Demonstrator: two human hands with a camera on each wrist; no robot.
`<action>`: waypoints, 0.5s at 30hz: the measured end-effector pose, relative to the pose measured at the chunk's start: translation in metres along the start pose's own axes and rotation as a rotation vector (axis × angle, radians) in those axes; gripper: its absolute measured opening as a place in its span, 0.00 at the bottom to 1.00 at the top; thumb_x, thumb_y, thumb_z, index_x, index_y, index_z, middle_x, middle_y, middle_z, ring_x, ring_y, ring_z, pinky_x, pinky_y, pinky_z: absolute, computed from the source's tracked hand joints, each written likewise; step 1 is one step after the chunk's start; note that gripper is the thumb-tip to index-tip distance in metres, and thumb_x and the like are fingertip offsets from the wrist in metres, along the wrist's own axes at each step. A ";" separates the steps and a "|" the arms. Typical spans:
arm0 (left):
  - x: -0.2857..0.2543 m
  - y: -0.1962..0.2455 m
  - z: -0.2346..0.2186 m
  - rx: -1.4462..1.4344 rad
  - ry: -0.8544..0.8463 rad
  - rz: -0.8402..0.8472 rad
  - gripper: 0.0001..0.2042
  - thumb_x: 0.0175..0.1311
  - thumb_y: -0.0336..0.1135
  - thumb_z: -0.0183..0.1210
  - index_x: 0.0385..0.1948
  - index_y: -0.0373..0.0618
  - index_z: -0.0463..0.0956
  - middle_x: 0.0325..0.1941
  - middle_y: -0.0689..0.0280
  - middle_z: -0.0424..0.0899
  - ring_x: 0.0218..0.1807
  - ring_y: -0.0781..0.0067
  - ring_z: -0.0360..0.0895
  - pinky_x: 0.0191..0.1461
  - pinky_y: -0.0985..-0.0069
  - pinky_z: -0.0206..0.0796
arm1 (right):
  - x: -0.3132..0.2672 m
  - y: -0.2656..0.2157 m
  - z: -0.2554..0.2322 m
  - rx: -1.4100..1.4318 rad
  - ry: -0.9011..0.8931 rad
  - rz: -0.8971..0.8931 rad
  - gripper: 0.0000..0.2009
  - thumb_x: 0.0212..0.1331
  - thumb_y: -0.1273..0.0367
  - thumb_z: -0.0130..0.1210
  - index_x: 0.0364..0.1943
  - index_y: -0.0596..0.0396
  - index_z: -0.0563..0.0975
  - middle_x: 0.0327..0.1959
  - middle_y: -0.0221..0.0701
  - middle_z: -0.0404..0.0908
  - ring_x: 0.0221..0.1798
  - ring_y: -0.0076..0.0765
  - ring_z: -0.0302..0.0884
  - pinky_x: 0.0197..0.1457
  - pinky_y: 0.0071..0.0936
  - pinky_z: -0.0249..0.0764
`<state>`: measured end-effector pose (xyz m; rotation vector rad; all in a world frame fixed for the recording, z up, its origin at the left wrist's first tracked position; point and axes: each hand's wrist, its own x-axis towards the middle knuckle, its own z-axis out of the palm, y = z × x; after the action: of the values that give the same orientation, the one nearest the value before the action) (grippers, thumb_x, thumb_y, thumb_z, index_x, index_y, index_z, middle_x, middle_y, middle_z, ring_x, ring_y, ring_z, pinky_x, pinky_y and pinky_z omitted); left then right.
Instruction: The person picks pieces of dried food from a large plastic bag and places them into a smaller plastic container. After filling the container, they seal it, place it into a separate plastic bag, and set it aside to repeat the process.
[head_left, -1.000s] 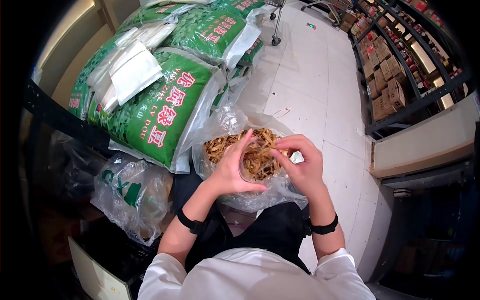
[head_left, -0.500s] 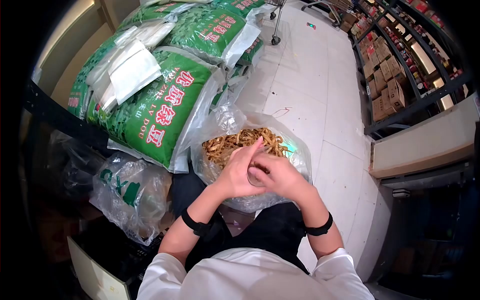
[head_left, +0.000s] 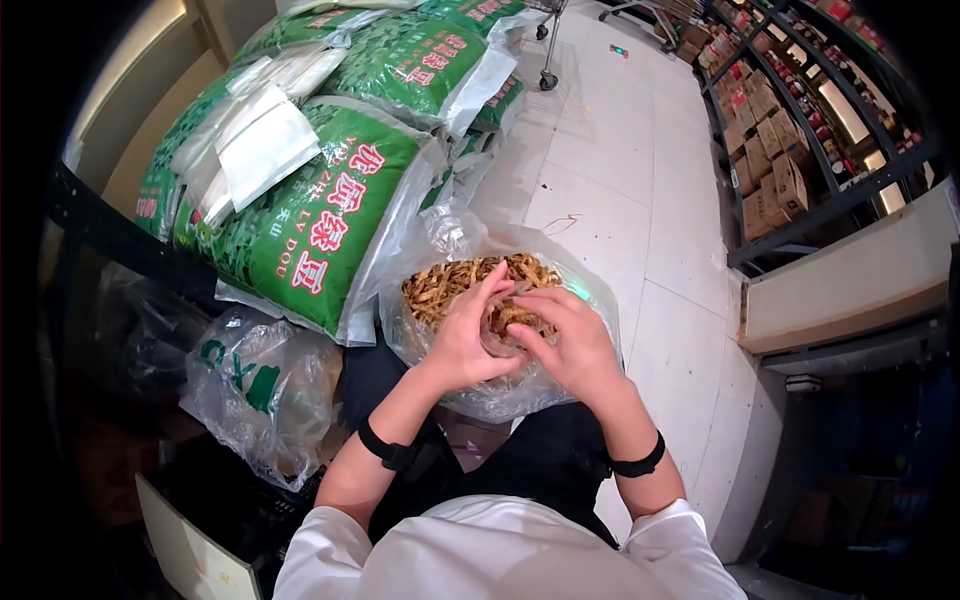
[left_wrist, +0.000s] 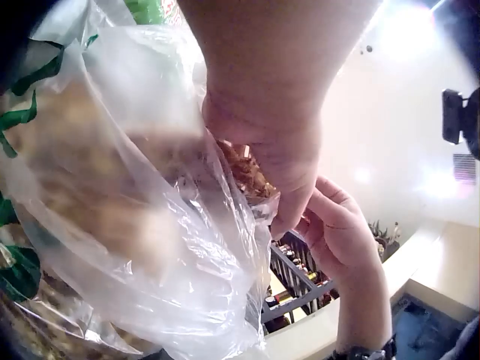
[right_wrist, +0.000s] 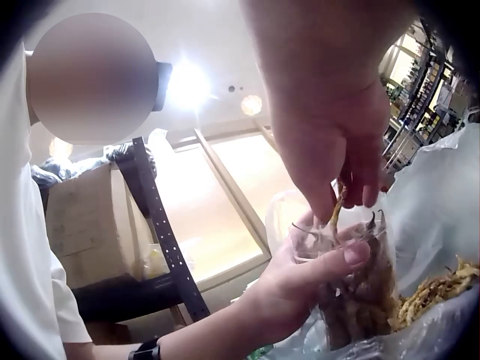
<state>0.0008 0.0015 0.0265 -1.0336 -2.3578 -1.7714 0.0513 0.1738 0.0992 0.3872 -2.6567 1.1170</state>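
My left hand (head_left: 462,345) curls round a small clear plastic bag (right_wrist: 367,277), its mouth facing up. Brown dried strips fill much of it in the right wrist view. Over that mouth, my right hand (head_left: 578,345) points its fingers downward and pinches a thin yellowish-brown dried strip (right_wrist: 339,204) between thumb and fingers. Both hands are above a large clear plastic bag (head_left: 480,405), which stands open before my legs. A heap of similar dried strips (head_left: 428,290) shows inside it, partly hidden behind the left hand.
Green printed sacks (head_left: 290,220) are piled at the left, with flat white packets (head_left: 265,145) on top. Below them sits a clear bag with green print (head_left: 265,385). Shelves of boxes (head_left: 775,190) line the right, across the tiled floor (head_left: 600,180). A trolley wheel (head_left: 548,80) stands farther back.
My right hand moved left and down over the small bag's mouth, overlapping the left hand, then drew back slightly to the right. The left hand has stayed nearly in place round the bag.
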 end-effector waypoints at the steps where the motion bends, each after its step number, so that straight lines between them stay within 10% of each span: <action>1: 0.001 0.003 -0.001 0.032 -0.002 -0.005 0.55 0.34 0.36 0.76 0.71 0.42 0.50 0.59 0.52 0.74 0.62 0.58 0.72 0.66 0.65 0.64 | 0.000 0.001 0.001 0.000 0.003 0.001 0.13 0.55 0.69 0.63 0.44 0.57 0.79 0.45 0.38 0.79 0.48 0.48 0.77 0.52 0.36 0.74; 10: 0.001 0.009 0.002 0.060 -0.025 0.012 0.52 0.36 0.41 0.74 0.70 0.45 0.54 0.59 0.53 0.74 0.62 0.52 0.70 0.67 0.59 0.57 | 0.010 0.013 0.021 0.017 0.053 0.046 0.08 0.54 0.72 0.61 0.38 0.54 0.81 0.35 0.35 0.81 0.36 0.43 0.80 0.40 0.35 0.76; 15: -0.003 0.007 0.003 0.128 -0.037 0.028 0.51 0.36 0.39 0.72 0.70 0.45 0.55 0.60 0.53 0.73 0.63 0.51 0.68 0.67 0.58 0.56 | 0.019 0.006 0.022 -0.141 -0.230 0.111 0.06 0.56 0.72 0.55 0.36 0.55 0.80 0.35 0.38 0.82 0.39 0.49 0.80 0.42 0.41 0.76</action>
<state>0.0080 0.0038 0.0303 -1.0859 -2.4283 -1.5817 0.0292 0.1588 0.0859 0.3654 -2.9700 0.9578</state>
